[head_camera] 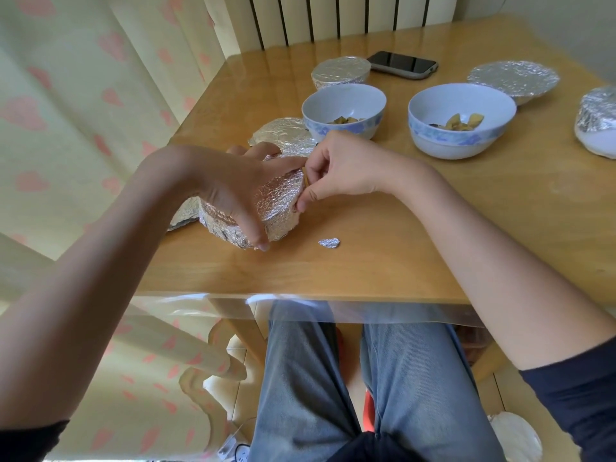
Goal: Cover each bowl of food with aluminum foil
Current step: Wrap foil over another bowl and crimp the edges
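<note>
Currently your left hand [233,191] grips the crinkled foil-wrapped bowl [266,208] at the near left; your right hand [336,171] pinches its foil edge. Four foil-covered bowls look done; two blue-patterned white bowls [461,120] mid-table remain uncovered.

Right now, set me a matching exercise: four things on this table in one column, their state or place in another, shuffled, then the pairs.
Things:
1. black smartphone
2. small crumpled foil scrap
3. blue-patterned white bowl on the right
4. foil-wrapped bowl nearest the table edge

States:
A. uncovered, food inside
B. gripped by the left hand
C. lying loose on the bare wood
D. at the far side, beside a foil-covered bowl

Pairs: 1-D, 2-C, 3-A, 4-B
</note>
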### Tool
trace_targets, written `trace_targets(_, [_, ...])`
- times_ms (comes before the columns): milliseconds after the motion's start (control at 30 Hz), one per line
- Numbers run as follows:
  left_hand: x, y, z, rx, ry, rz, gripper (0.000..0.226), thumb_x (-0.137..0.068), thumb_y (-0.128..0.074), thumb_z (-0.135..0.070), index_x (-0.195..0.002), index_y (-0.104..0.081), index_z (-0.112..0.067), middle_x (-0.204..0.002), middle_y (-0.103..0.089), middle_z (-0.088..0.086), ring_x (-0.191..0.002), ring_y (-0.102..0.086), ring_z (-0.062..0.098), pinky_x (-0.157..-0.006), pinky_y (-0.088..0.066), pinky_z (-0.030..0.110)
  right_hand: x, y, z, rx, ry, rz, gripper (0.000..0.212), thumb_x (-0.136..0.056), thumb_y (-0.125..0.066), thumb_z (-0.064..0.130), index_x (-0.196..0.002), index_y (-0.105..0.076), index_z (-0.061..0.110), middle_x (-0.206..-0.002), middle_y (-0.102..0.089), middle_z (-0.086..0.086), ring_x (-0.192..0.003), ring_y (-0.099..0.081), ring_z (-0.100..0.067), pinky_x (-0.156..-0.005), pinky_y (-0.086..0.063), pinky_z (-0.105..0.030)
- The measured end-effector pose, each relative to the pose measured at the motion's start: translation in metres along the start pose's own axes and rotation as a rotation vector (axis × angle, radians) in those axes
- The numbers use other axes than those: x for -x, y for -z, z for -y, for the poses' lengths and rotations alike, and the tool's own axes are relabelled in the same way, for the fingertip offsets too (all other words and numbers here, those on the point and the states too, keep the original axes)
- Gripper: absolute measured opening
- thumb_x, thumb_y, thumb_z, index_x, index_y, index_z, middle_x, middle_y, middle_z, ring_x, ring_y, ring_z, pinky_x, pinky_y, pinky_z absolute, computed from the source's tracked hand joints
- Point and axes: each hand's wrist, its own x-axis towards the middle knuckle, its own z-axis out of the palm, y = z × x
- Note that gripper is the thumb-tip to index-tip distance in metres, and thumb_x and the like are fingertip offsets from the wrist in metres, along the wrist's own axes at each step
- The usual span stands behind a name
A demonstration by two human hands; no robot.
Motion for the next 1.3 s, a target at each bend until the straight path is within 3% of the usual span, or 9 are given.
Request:
trace_targets(200, [0.001,0.000,0.001,0.026,0.013,-0.017,0.122,-0.056,-0.088,-0.051,-0.140,0.000,-0.061,-0.152,-0.007,-0.016,-0.140,-0.017,0.026,-0.105,-0.033,0.048,0.003,0.003,0.002,-0.011,0.021,-0.061,0.037,-0.066,-0.082,0.042,-0.054,-0.058,0.017,-0.038,-0.037,0.012,-0.044,-0.031,-0.006,-0.045,-0.024,-0.019])
trace_targets(367, [0.001,-0.004,-0.001,0.062,0.104,-0.020,0.138,-0.051,-0.081,-0.070,-0.139,0.025,-0.058,-0.161,0.004,-0.009,-0.146,-0.017,0.034,-0.113,-0.026,0.053,0.027,-0.002,-0.006,0.175,-0.007,-0.220,0.030,-0.073,-0.074,0.050,-0.072,-0.062,0.022,-0.052,-0.049,0.009,-0.052,-0.042,-0.006,-0.057,-0.039,-0.031])
trace_targets(467, [0.010,0.000,0.000,0.108,0.079,-0.016,0.152,-0.035,-0.081,-0.068,-0.126,0.041,-0.060,-0.155,0.033,-0.007,-0.149,0.007,0.029,-0.118,-0.012,0.056,0.050,-0.013,0.005,0.249,-0.044,-0.210,0.038,-0.065,-0.071,0.063,-0.077,-0.062,0.028,-0.055,-0.052,0.011,-0.056,-0.048,-0.002,-0.058,-0.041,-0.028])
trace_targets(567, [0.013,0.003,0.006,0.037,0.017,-0.016,0.155,-0.033,-0.087,-0.060,-0.122,0.041,-0.065,-0.148,0.043,-0.015,-0.140,0.033,0.022,-0.115,-0.001,0.062,0.056,-0.027,0.022,0.355,-0.059,-0.219,0.049,-0.062,-0.065,0.074,-0.078,-0.061,0.028,-0.061,-0.052,0.013,-0.065,-0.048,-0.003,-0.065,-0.043,-0.030])
trace_targets(667, [0.008,-0.003,0.008,-0.018,-0.063,0.014,0.150,-0.046,-0.092,-0.052,-0.124,0.035,-0.069,-0.153,0.033,-0.020,-0.144,0.028,0.018,-0.116,-0.003,0.063,0.053,-0.044,0.032,0.441,-0.079,-0.218,0.054,-0.064,-0.059,0.079,-0.075,-0.062,0.026,-0.071,-0.058,0.012,-0.075,-0.055,-0.011,-0.063,-0.043,-0.029])
trace_targets(833, [0.003,-0.004,0.008,0.009,-0.122,-0.019,0.140,-0.049,-0.094,-0.043,-0.131,0.016,-0.072,-0.152,0.003,-0.027,-0.146,-0.001,0.017,-0.114,-0.024,0.055,0.042,-0.060,0.041,0.431,-0.082,-0.282,0.052,-0.074,-0.059,0.071,-0.053,-0.046,0.026,-0.068,-0.054,0.008,-0.072,-0.053,-0.017,-0.064,-0.042,-0.029])
trace_targets(933, [0.002,-0.004,0.007,-0.010,-0.106,-0.011,0.139,-0.049,-0.093,-0.043,-0.133,0.015,-0.070,-0.150,0.004,-0.027,-0.145,-0.001,0.015,-0.113,-0.026,0.055,0.042,-0.059,0.039,0.391,-0.068,-0.284,0.046,-0.077,-0.062,0.065,-0.054,-0.051,0.026,-0.064,-0.054,0.010,-0.069,-0.050,-0.013,-0.062,-0.041,-0.028])
trace_targets(1067, [0.001,-0.005,0.008,-0.003,-0.111,-0.008,0.138,-0.050,-0.093,-0.044,-0.132,0.015,-0.072,-0.149,0.005,-0.029,-0.145,0.001,0.014,-0.113,-0.024,0.056,0.043,-0.058,0.032,0.325,-0.058,-0.252,0.037,-0.079,-0.064,0.059,-0.071,-0.069,0.023,-0.057,-0.049,0.012,-0.062,-0.046,-0.008,-0.057,-0.039,-0.026])
trace_targets(1300, [0.001,-0.006,0.009,0.010,-0.116,-0.003,0.136,-0.051,-0.092,-0.046,-0.129,0.015,-0.074,-0.148,0.007,-0.031,-0.145,0.004,0.014,-0.113,-0.024,0.059,0.039,-0.053,0.022,0.262,-0.056,-0.252,0.040,-0.074,-0.069,0.059,-0.071,-0.071,0.020,-0.050,-0.046,0.006,-0.055,-0.045,-0.010,-0.052,-0.035,-0.026])
